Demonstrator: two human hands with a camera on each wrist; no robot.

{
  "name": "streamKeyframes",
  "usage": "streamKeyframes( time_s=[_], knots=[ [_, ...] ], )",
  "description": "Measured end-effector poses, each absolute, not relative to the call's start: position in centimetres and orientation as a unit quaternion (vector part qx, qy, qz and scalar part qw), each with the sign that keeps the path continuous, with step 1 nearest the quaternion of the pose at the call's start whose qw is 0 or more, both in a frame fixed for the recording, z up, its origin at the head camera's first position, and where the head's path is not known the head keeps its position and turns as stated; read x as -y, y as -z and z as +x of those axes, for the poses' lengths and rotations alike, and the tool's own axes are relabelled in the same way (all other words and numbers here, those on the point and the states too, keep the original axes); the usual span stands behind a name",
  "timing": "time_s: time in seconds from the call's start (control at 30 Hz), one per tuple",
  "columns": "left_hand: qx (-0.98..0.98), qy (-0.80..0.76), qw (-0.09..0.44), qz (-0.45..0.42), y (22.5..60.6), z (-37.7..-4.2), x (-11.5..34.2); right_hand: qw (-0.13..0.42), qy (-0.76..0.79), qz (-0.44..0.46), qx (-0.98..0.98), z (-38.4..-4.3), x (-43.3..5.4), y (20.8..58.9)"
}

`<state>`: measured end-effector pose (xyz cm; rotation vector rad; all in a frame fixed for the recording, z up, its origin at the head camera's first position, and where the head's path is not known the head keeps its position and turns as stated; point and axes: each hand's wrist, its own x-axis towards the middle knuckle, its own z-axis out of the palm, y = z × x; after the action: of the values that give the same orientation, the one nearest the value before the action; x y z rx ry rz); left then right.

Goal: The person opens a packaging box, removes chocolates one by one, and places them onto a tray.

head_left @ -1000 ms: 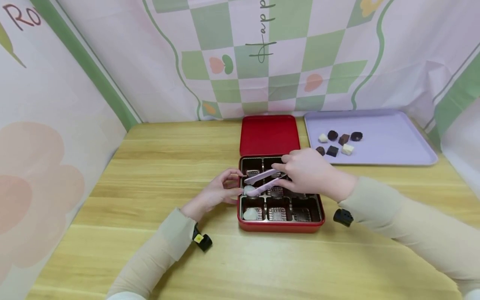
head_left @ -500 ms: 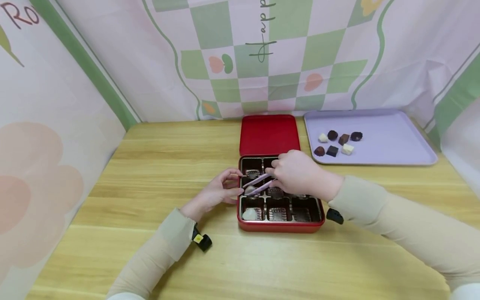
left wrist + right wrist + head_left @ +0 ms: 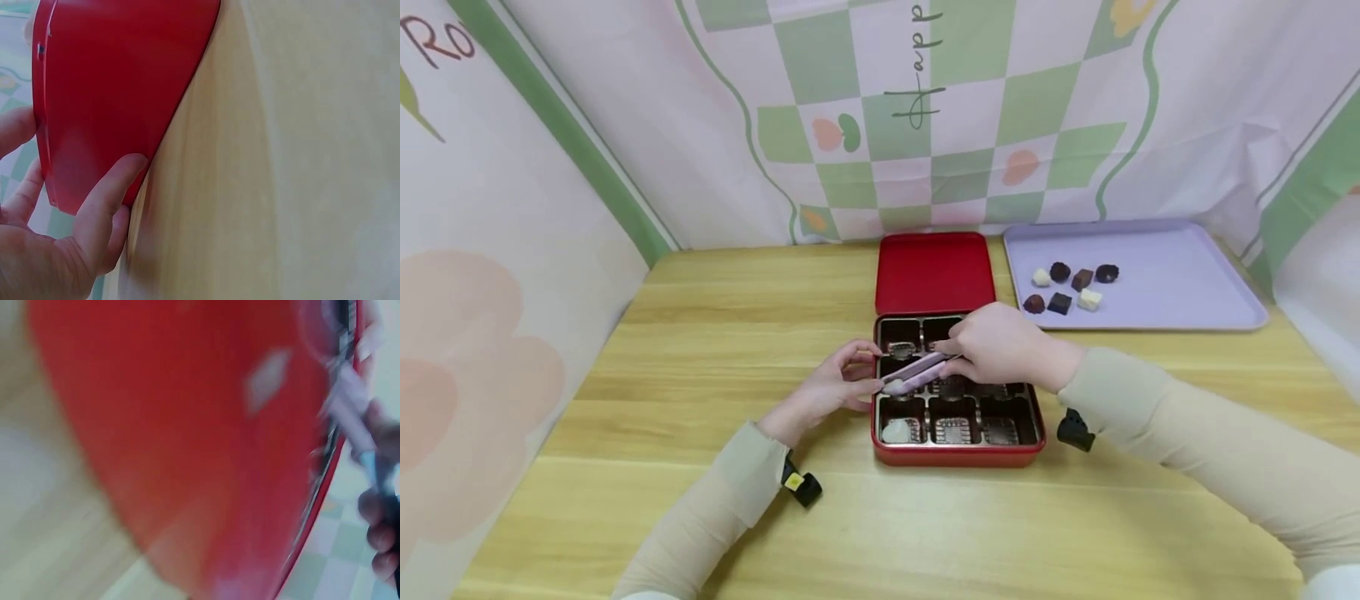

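A red box with a dark divided insert stands at the table's middle. My right hand pinches lilac tongs over it. The tongs' tips are at a white chocolate in the middle-left compartment; whether they grip it is unclear. Another white chocolate lies in the front-left compartment. My left hand rests against the box's left side. In the left wrist view, its thumb and fingers are spread along the red wall. The right wrist view is blurred, with the tongs near the rim.
Behind the box lies its red lid. A lilac tray at the back right bears several chocolates, among them a dark square one and a white one. A patterned curtain hangs behind the wooden table.
The tongs' arms have come closer together around the white chocolate in the middle-left compartment. My right hand has shifted slightly left. The left hand has stayed against the box.
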<state>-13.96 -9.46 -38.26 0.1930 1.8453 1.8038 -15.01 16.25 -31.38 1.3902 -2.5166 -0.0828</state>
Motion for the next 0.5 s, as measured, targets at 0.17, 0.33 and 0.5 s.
streamKeyframes(
  time_s=[0.17,0.33,0.5],
  knots=[
    [-0.685,-0.671,0.275,0.07,38.2,-13.9,9.5,0.14,-0.02,0.492,0.859,-15.6,-17.4,32.6],
    [-0.686,-0.67,0.274,0.074,38.3,-13.9,9.5,0.157,-0.058,0.483,0.86,-15.8,-18.4,33.4],
    [-0.685,-0.672,0.272,0.078,38.3,-14.0,9.6,0.167,-0.078,0.468,0.864,-15.6,-19.2,33.8]
  ],
)
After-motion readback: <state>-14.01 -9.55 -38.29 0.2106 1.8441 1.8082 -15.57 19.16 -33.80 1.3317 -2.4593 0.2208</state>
